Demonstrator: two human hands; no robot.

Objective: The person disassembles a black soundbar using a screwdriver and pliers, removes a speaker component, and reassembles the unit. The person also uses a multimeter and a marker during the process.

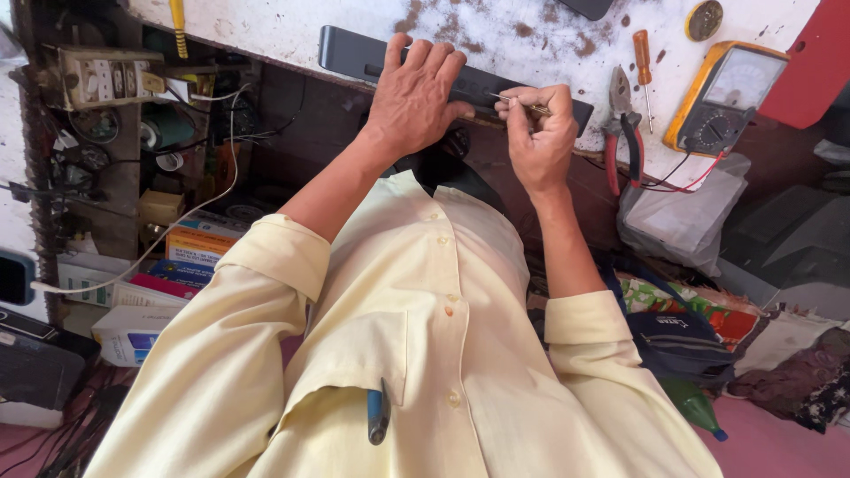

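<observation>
The left hand [414,93] lies flat, fingers spread, pressing on a long dark device [372,55] at the near edge of the bench [531,35]. The right hand [540,133] is curled, thumb and fingers pinching a thin metal tool [518,102] whose tip points left onto the device, just beside the left fingers.

Right of the hands lie red-handled pliers [624,133], a small orange screwdriver [644,62] and a yellow multimeter [722,97] with red and black leads. A clear plastic bag [682,217] hangs below the meter.

At the left, under the bench, flat boxes [181,257] are stacked (orange, blue, pink and white), with a white cable [177,221] running across them and a beige switch box [97,78] above.

The bench top is white, chipped and rust-stained. The person wears a pale yellow shirt [425,336] with a blue pen [378,414] in the pocket.
</observation>
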